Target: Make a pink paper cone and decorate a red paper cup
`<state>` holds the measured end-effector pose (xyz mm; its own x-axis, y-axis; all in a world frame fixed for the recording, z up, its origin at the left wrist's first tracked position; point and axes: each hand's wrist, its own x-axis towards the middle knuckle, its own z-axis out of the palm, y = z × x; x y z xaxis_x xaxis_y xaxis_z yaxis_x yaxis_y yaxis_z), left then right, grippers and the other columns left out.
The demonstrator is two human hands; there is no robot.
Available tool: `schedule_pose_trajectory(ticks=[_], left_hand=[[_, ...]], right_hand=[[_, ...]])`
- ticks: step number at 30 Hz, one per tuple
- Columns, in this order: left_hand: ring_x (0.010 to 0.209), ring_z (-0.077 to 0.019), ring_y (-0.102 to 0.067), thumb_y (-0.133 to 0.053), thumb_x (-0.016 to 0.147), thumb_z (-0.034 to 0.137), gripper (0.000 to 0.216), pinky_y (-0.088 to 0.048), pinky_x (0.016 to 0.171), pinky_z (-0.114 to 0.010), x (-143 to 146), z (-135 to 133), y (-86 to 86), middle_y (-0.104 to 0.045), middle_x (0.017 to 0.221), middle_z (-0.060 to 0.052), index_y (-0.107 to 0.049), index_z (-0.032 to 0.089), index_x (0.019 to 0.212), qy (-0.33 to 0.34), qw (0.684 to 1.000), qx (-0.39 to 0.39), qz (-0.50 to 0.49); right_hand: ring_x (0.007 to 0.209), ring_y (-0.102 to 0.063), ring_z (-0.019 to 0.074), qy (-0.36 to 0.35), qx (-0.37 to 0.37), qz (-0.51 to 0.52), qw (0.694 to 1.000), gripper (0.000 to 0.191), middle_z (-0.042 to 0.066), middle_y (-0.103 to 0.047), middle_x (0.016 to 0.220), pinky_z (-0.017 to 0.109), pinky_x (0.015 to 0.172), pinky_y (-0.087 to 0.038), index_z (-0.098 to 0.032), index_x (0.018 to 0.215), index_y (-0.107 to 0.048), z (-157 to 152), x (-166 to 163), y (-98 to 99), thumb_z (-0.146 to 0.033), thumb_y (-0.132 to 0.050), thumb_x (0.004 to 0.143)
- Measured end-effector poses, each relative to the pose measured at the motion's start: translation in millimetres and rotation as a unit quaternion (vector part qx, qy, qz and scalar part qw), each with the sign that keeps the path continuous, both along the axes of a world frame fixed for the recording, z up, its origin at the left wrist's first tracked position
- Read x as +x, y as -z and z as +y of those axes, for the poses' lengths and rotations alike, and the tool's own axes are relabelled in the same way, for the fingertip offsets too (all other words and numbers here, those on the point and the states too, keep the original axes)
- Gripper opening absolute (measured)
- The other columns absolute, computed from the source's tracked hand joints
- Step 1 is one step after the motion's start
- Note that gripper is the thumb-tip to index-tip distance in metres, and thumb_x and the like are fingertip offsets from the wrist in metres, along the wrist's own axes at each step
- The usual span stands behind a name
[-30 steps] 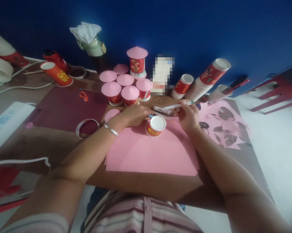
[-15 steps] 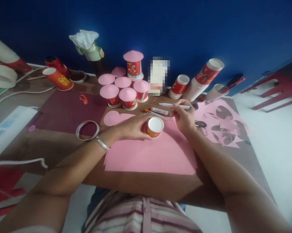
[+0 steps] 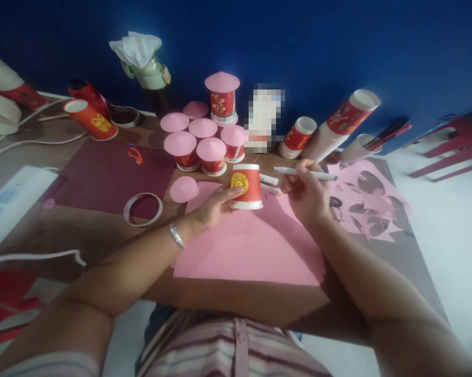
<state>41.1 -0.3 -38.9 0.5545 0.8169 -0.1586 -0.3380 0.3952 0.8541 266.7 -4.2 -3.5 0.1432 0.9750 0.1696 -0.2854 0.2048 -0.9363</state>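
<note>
Left fingers: your left hand (image 3: 213, 206) gripped the red paper cup (image 3: 245, 187) by its side, thumb toward the rim.
Cup: it stood upside down, wide mouth down, on or just above the pink sheet (image 3: 251, 245); contact was hard to tell.
Right fingers: your right hand (image 3: 305, 189) pinched a white pen (image 3: 304, 172), lying nearly level and pointing right.
Hidden: the fingertips behind the cup were out of sight; one item by the wall was blurred out; two white markers (image 3: 269, 184) lay partly hidden behind the cup.
Near things: a cluster of pink-lidded cups (image 3: 204, 141) stood beyond your hands; a pink disc (image 3: 183, 189) and a tape ring (image 3: 142, 209) lay to the left; cut pink scraps (image 3: 367, 201) lay to the right.
Surface: a brown table (image 3: 102, 235) against a dark blue wall (image 3: 299, 47).
Arms: both forearms reached forward and inward, a bracelet (image 3: 177, 235) on your left wrist.
</note>
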Motion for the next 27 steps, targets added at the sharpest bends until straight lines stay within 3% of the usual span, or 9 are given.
schedule_pose_trajectory(ticks=[7, 11, 16, 21, 27], left_hand=[[0.117, -0.0315, -0.070, -0.066, 0.087, 0.048, 0.044, -0.060, 0.097, -0.050, 0.6, 2.7, -7.2, -0.073, 0.124, -0.014, -0.067, 0.017, 0.117, -0.002, 1.000, 0.027, 0.005], [0.118, -0.0325, -0.070, -0.065, 0.089, 0.052, 0.040, -0.061, 0.096, -0.052, 2.0, 2.2, -11.4, -0.074, 0.121, -0.013, -0.067, 0.018, 0.111, 0.001, 1.000, 0.020, -0.001], [0.114, -0.0305, -0.071, -0.063, 0.092, 0.054, 0.042, -0.062, 0.093, -0.049, 2.8, 2.8, -6.0, -0.074, 0.116, -0.011, -0.063, 0.020, 0.117, 0.005, 0.999, 0.041, 0.003], [0.117, -0.0283, -0.069, -0.064, 0.093, 0.055, 0.046, -0.060, 0.095, -0.044, 3.9, 2.4, -3.2, -0.071, 0.123, -0.011, -0.061, 0.022, 0.125, 0.013, 0.998, 0.052, -0.017], [0.129, -0.0296, -0.064, -0.060, 0.095, 0.062, 0.052, -0.057, 0.103, -0.044, 6.4, 1.3, 1.6, -0.068, 0.134, -0.010, -0.061, 0.024, 0.132, -0.004, 0.995, 0.098, 0.006]], right_hand=[[0.050, -0.055, 0.0127, -0.045, 0.030, -0.060, 0.997, 0.031, -0.006, -0.058, 0.063, 0.028, 0.048, -0.047, -0.027, 0.081, -0.055, -28.7, -16.4, -13.1, -0.049, -0.077, 0.088], [0.053, -0.060, 0.0156, -0.043, 0.051, -0.163, 0.984, 0.024, -0.003, -0.065, 0.064, 0.032, 0.051, -0.050, -0.027, 0.084, -0.063, -53.3, -21.3, -14.9, -0.046, -0.075, 0.091], [0.063, -0.068, 0.0194, -0.017, 0.136, -0.309, 0.941, 0.005, 0.001, -0.072, 0.074, 0.035, 0.058, -0.054, -0.028, 0.093, -0.067, -70.7, -21.2, -20.5, -0.028, -0.072, 0.092], [0.067, -0.071, 0.0194, -0.050, 0.212, -0.402, 0.889, 0.022, 0.000, -0.073, 0.077, 0.036, 0.058, -0.058, -0.032, 0.099, -0.063, -74.6, -27.5, -26.7, -0.012, -0.065, 0.090], [0.067, -0.071, 0.0186, -0.044, 0.254, -0.416, 0.872, 0.024, 0.000, -0.071, 0.079, 0.034, 0.058, -0.059, -0.030, 0.102, -0.060, -76.5, -27.6, -20.0, -0.010, -0.064, 0.090]])
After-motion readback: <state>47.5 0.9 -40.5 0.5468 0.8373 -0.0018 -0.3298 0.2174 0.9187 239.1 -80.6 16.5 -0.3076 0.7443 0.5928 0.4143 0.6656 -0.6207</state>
